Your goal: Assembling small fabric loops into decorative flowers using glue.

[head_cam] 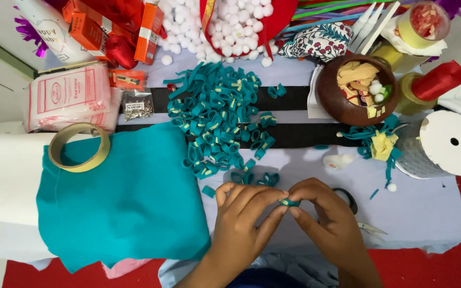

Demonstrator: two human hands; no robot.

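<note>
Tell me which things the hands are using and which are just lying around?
In use: left hand and right hand pinching a teal felt strip; pile of teal felt loops; teal felt sheet.

Lying about: tape ring, white pom-poms, brown bowl, orange boxes.

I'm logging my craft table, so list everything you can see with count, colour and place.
felt strip: one, teal, pinched between both hands
felt loops: a heap, teal, centre
felt sheet: one, teal, left
tape ring: one, tan, on the sheet's corner
pompoms: many, white, top centre
bowl: one, brown, right
thread spool: one, red, far right
scissors: one pair, partly hidden by the right hand
left hand: bottom centre
right hand: bottom centre
</note>
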